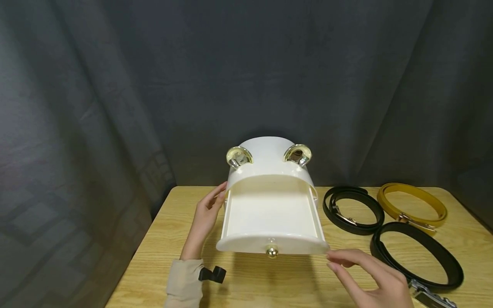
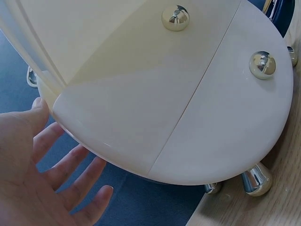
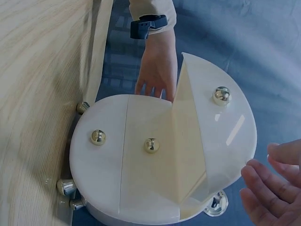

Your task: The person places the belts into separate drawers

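A white drawer box (image 1: pixel 267 154) with two gold ears stands on the table. Its top drawer (image 1: pixel 271 214) is pulled well out, with a bare white inside and a round gold knob (image 1: pixel 271 251) on the front. Two lower drawers are closed, as the lowest drawer front (image 3: pixel 96 165) shows in the right wrist view. My left hand (image 1: pixel 204 222) rests along the box's left side, fingers stretched and thumb at its edge (image 2: pixel 47 165). At the drawer front's right corner is my right hand (image 1: pixel 371 273), its fingertips right by the rim and its fingers loosely bent.
To the right lie a coiled black belt (image 1: pixel 327 205), a yellow belt (image 1: pixel 443 209) and another black belt (image 1: pixel 456 269) with a metal buckle. Short gold feet (image 3: pixel 66 187) hold the box off the wooden table (image 1: pixel 161 231). A dark curtain (image 1: pixel 269 77) hangs behind.
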Tool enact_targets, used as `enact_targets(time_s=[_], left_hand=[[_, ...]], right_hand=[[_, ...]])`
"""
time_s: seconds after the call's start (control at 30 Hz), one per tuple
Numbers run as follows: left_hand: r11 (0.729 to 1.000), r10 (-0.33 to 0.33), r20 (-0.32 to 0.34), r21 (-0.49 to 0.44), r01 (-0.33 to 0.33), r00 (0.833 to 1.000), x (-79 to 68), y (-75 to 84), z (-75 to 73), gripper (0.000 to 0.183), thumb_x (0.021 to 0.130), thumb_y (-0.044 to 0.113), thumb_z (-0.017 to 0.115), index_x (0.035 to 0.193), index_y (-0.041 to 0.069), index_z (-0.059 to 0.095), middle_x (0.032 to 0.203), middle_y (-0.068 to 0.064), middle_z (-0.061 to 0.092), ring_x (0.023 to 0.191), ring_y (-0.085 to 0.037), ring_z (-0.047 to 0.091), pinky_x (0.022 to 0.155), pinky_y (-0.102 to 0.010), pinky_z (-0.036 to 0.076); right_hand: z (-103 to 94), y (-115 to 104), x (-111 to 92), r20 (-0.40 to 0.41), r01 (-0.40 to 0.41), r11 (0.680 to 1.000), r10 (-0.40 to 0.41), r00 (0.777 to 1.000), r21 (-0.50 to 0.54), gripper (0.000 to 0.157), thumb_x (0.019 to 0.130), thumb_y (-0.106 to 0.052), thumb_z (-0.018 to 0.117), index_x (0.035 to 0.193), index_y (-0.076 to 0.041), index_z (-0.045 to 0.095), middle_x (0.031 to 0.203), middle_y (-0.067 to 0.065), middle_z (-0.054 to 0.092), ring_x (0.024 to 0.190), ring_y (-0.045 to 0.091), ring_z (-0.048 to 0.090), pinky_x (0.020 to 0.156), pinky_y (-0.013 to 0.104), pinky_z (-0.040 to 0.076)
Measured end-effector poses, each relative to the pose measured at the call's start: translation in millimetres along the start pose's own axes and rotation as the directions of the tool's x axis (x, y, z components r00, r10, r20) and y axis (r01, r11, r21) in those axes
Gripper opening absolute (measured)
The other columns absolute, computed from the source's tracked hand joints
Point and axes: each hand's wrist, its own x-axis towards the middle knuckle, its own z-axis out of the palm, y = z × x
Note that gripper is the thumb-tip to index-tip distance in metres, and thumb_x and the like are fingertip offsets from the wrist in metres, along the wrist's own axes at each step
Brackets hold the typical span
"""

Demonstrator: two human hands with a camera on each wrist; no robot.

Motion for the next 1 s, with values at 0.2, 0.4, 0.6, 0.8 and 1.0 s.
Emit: enact_targets(time_s=[0.2, 0.4, 0.6, 0.8, 1.0], left_hand=[[1.0, 0.0, -0.001, -0.007, 0.0, 1.0, 0.8, -0.3, -0.2, 0.04, 0.105, 0.025, 0.053, 0.142, 0.013, 0.056, 0.138, -0.01, 0.058, 0.116, -0.029, 0.059, 0.099, -0.052, 0.044], [1.0, -0.005, -0.002, -0.007, 0.005, 1.0, 0.4, -0.5, -0.5, 0.039, 0.105, 0.026, 0.053, 0.142, 0.013, 0.056, 0.138, -0.01, 0.058, 0.116, -0.029, 0.059, 0.099, -0.051, 0.044], [1.0, -0.006, -0.001, -0.012, 0.006, 1.0, 0.2, -0.6, -0.6, 0.04, 0.105, 0.026, 0.053, 0.142, 0.013, 0.056, 0.138, -0.01, 0.058, 0.116, -0.029, 0.059, 0.1, -0.054, 0.043], [1.0, 0.001, 0.0, -0.003, -0.001, 1.0, 0.1, -0.4, -0.4, 0.04, 0.105, 0.026, 0.052, 0.142, 0.013, 0.056, 0.138, -0.01, 0.058, 0.117, -0.029, 0.059, 0.099, -0.051, 0.045], [1.0, 0.003, 0.001, 0.001, -0.003, 1.0, -0.6, 0.3, 0.3, 0.04, 0.105, 0.025, 0.052, 0.143, 0.013, 0.055, 0.138, -0.011, 0.057, 0.117, -0.029, 0.059, 0.099, -0.051, 0.044]], right_hand=[[-4.3, 4, -2, -0.015, -0.055, 0.998, 0.055, 0.998, 0.007, 0.05, 0.055, 0.021, 0.085, 0.09, -0.014, 0.076, 0.084, -0.004, 0.073, 0.073, -0.003, 0.062, 0.068, 0.009, 0.047], [-11.8, 1, 0, 0.007, -0.162, 0.985, 0.163, 0.987, -0.063, 0.045, 0.06, 0.015, 0.087, 0.087, -0.019, 0.076, 0.083, -0.008, 0.072, 0.07, -0.001, 0.063, 0.066, 0.01, 0.047], [-17.1, 5, -1, 0.016, -0.24, 0.962, 0.244, 0.97, -0.13, 0.038, 0.065, 0.009, 0.088, 0.088, -0.02, 0.075, 0.083, -0.01, 0.072, 0.07, 0.0, 0.063, 0.065, 0.01, 0.046], [-23.9, 19, -3, 0.034, -0.24, 0.963, 0.246, 0.969, -0.121, 0.038, 0.066, 0.01, 0.086, 0.088, -0.019, 0.075, 0.084, -0.009, 0.073, 0.071, 0.001, 0.064, 0.066, 0.01, 0.046], [-29.8, 23, -3, 0.011, -0.229, 0.967, 0.232, 0.973, -0.107, 0.038, 0.066, 0.014, 0.085, 0.087, -0.016, 0.075, 0.083, -0.008, 0.073, 0.071, -0.001, 0.064, 0.066, 0.009, 0.047]])
